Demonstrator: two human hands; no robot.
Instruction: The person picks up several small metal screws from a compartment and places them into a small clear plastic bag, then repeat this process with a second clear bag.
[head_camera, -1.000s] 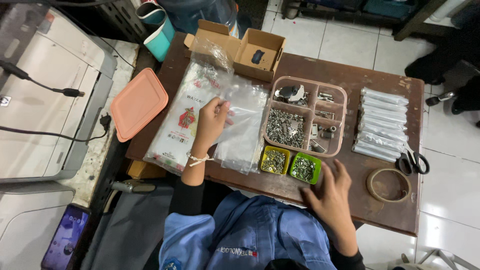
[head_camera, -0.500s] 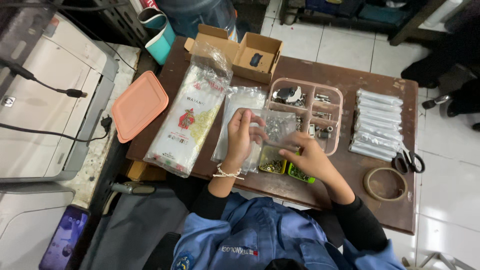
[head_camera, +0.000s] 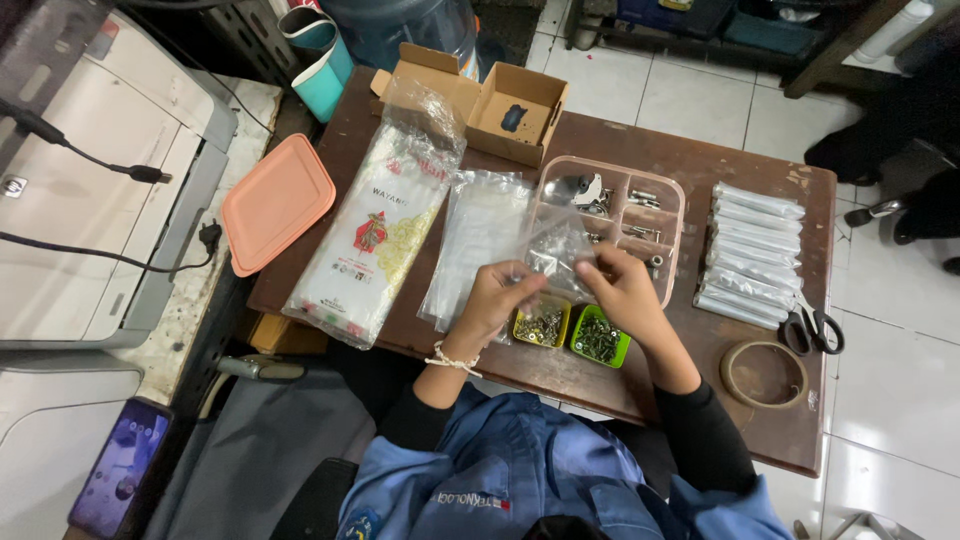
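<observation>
We hold a small clear bag (head_camera: 560, 250) with both hands, left hand (head_camera: 497, 300) and right hand (head_camera: 622, 290) pinching its edges over the two green cups (head_camera: 572, 333) near the tabletop's front edge. Filled packets (head_camera: 752, 255) already lie at the right edge; a pile of empty bags (head_camera: 478, 245) remains.

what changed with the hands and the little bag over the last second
The left hand left the stack of clear bags, and the right hand came up from the table edge; both now hold a small clear bag over the compartment tray. The printed packet, orange lid and scissors stayed put.
</observation>
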